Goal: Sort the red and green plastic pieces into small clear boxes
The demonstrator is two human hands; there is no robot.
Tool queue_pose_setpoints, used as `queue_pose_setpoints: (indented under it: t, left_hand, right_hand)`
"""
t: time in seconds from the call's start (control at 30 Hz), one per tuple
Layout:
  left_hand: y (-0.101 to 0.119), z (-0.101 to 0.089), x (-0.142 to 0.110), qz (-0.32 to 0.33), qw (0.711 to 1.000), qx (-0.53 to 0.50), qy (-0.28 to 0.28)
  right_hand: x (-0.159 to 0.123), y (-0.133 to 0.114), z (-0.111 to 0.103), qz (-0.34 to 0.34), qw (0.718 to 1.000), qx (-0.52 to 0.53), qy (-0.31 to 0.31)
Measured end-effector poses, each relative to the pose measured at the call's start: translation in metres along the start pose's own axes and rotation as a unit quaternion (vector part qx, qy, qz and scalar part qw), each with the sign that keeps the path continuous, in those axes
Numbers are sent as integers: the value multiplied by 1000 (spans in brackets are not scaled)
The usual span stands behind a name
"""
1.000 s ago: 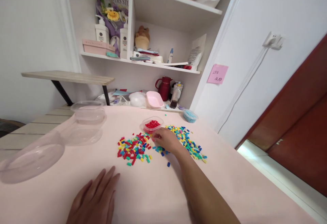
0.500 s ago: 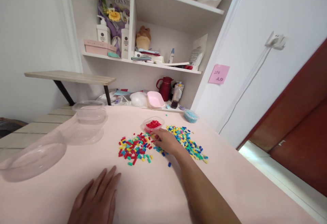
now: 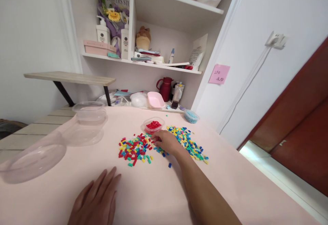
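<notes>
My left hand (image 3: 96, 197) lies flat on the pink tabletop, fingers stretched out, holding nothing. My right hand (image 3: 165, 141) reaches forward, its fingertips bent down and drawn together among small coloured bricks; whatever they pinch is too small to make out. Just beyond those fingertips stands a clear tub (image 3: 145, 129) holding red bricks (image 3: 153, 125). To the left of the hand spreads a mixed pile of bricks (image 3: 135, 148), many of them red. Another pile of bricks (image 3: 191, 144), mostly blue, yellow and green, lies to its right, partly hidden by the hand.
A lidded tub of light blue pieces (image 3: 191, 117) stands at the table's back right. Clear empty containers (image 3: 91, 114) and clear lids (image 3: 36, 161) lie on the left. One blue brick (image 3: 169, 165) sits apart near my right forearm. Shelves (image 3: 143, 62) rise behind the table.
My right hand has barely shifted at the bricks in front of the tub. The left hand and the piles look the same.
</notes>
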State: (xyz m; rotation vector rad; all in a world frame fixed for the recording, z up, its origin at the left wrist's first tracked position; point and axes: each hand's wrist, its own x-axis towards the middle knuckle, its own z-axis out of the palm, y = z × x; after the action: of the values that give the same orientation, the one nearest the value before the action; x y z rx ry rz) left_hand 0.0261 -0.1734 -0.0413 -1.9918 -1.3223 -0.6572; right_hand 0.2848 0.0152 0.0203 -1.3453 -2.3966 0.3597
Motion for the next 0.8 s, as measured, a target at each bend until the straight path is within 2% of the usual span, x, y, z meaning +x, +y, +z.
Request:
queue_pose_setpoints:
  t: [0.2,0.4,0.57,0.67,0.8]
  left_hand:
    - [0,3,-2,-10,1000,-3,-6]
    - [-1,5,-5,-14,1000,-11,-16]
    - [-1,9,-8,-21,1000,-13,-18]
    - [-1,11,-8,-37,999,-15,-16]
    - [0,9,-6,-31,999,-15,-7]
  right_hand:
    - [0,-3,0,47,999,-8,13]
    - [0,-6,-2,39,999,-5,-9]
    - [-2,-5,-5,25,1000,6,3]
    - [-4,-4,-8,-13,997,59,46]
    - [3,-6,-8,-59,976,141,152]
